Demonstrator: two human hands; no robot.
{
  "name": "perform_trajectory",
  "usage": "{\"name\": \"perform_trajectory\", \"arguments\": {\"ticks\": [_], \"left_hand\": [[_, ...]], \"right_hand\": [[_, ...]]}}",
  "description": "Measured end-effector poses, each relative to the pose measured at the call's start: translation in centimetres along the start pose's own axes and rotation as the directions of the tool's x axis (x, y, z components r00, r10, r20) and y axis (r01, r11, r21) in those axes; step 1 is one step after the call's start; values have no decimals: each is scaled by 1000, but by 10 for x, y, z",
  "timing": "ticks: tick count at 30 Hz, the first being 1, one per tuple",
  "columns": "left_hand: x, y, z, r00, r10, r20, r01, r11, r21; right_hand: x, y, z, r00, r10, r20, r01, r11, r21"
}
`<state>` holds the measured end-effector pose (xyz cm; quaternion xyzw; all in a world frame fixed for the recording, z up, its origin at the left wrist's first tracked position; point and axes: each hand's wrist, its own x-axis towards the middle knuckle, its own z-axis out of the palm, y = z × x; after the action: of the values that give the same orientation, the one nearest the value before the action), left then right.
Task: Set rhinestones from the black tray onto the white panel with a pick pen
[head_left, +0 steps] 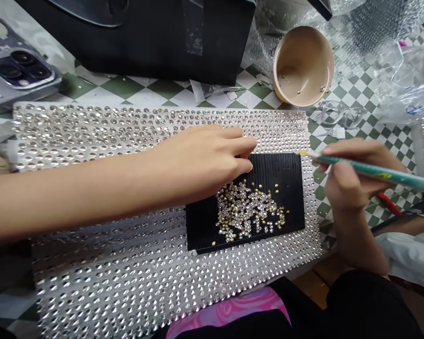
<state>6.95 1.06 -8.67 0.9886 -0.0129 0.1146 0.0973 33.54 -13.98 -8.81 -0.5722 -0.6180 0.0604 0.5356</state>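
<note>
My left hand (219, 155) reaches across from the left, its fingers curled together at the far edge of a black ridged tray (279, 172); anything pinched in them is hidden. On that tray lies a loose heap of small clear rhinestones (247, 207), several showing gold backs. My right hand (356, 174) is closed around a teal pencil (381, 173), whose yellow tip points at the tray's far right corner. Under the tray stretches a pale sheet (127, 282) covered in rows of silvery rhinestones.
Behind the sheet stands a large black box (155, 42). A beige cup (302, 66) holds a few tiny stones. At the far left lies a phone (17, 70), and clear plastic wrapping (406, 75) is at the right. A red object (388, 203) lies beyond my right wrist.
</note>
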Motion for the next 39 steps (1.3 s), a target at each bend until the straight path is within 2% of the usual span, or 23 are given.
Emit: {"name": "perform_trajectory", "arguments": {"ticks": [3,6,9,15,25,39], "left_hand": [[-1,0,-1,1000,-14,14,14,1000,-2],[-2,-1,-2,1000,18,15,-18,1000,-8],[-2,-3,-2,999,30,25,-30,1000,6],[-3,-3,-2,999,26,38,-27,999,18],[-4,-3,-1,999,5,46,-5,1000,-1],[-5,-3,-1,994,-36,99,41,998,-46]], "right_hand": [[9,29,-3,985,-51,-164,48,999,-24],[13,49,-2,990,-43,-132,38,999,-39],[11,58,1,995,-24,-94,20,999,-43],[7,61,-3,999,6,-54,-11,997,-81],[9,60,-3,997,14,-70,-24,988,-152],[9,62,-5,998,5,-57,-12,992,-122]]}}
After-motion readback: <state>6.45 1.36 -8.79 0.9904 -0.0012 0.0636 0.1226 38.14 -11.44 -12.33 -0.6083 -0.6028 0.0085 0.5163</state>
